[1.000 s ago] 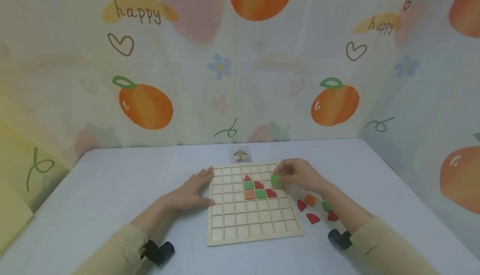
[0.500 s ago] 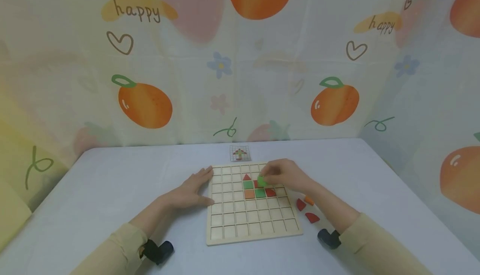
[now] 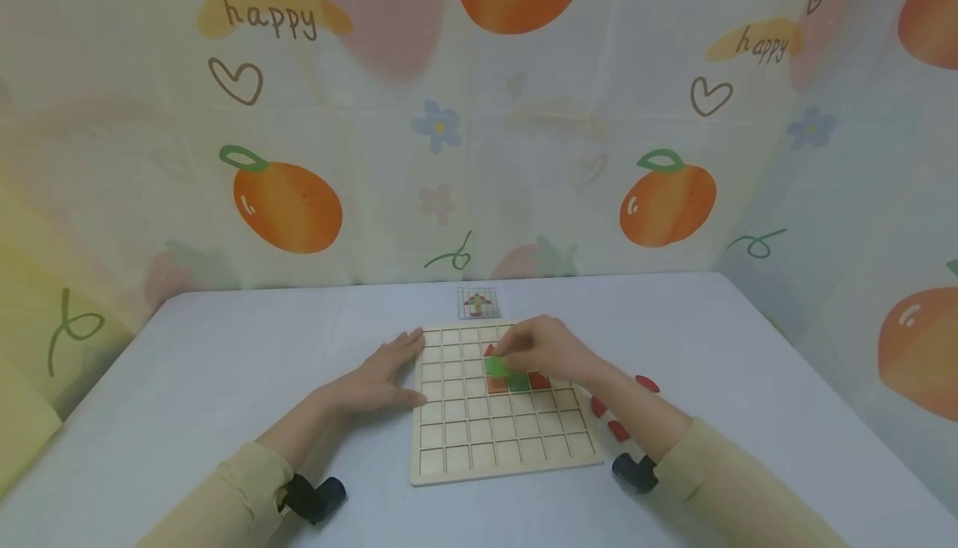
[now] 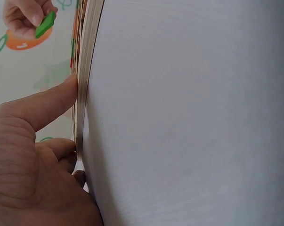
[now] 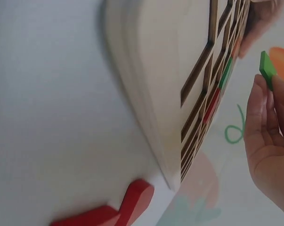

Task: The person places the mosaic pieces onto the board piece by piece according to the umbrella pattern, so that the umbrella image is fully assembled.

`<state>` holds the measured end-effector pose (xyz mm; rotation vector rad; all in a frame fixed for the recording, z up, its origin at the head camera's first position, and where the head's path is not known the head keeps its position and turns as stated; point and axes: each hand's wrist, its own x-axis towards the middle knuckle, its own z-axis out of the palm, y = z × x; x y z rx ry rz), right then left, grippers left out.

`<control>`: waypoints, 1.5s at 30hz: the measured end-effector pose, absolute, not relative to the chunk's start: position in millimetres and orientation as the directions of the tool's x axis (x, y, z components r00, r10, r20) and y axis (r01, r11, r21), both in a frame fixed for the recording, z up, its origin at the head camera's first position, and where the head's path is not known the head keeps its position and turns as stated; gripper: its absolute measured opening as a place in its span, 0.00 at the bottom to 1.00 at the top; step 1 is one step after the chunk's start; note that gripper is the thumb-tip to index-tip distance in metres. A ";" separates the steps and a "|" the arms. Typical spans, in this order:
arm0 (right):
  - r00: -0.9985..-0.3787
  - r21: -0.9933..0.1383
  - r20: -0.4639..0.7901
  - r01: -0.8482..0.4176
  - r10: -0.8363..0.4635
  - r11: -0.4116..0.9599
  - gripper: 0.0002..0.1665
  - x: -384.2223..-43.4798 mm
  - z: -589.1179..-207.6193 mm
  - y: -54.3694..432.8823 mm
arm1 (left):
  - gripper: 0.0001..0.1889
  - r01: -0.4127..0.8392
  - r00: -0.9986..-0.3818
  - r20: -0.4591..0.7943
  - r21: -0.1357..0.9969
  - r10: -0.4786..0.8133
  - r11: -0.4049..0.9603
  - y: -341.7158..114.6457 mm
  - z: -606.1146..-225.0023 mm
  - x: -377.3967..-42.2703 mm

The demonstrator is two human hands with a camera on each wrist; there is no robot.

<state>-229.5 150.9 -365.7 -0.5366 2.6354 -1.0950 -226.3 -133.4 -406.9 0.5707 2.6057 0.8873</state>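
My right hand pinches a green square tile between thumb and fingertips, raised over the wooden grid board. In the right wrist view the green tile stands tilted at the fingertips, above the board's surface. Set in the grid beneath it are an orange square, another green square, a red quarter-round piece and a red triangle; the right hand hides some cells. At the board's left edge my left hand rests with fingers and thumb spread, touching the rim.
Several red pieces lie loose to the right of the board, partly behind the right forearm. A small card with a coloured grid pattern lies behind the board. A printed cloth hangs behind the white table.
My right hand has carried the green tile leftward, from the board's right side to above the coloured pieces. The left hand has kept its place at the left edge.
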 end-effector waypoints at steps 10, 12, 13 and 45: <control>-0.884 -0.716 -0.060 -0.285 -0.463 0.637 0.06 -226.0 -362.1 136.1 | 0.50 0.272 -0.863 -0.169 0.640 0.477 0.719 -135.3 -408.1 -227.7; -0.885 -0.726 -0.070 -0.271 -0.460 0.632 0.06 -225.7 -362.9 132.9 | 0.50 0.271 -0.863 -0.170 0.639 0.476 0.720 -135.2 -408.0 -227.5; -0.885 -0.728 -0.071 -0.270 -0.460 0.631 0.06 -225.7 -363.7 131.6 | 0.50 0.270 -0.863 -0.170 0.640 0.475 0.719 -135.1 -407.9 -227.3; -0.870 -0.629 -0.068 -0.342 -0.487 0.698 0.07 -227.7 -375.9 120.3 | 0.50 0.280 -0.858 -0.168 0.640 0.486 0.716 -135.4 -408.5 -228.0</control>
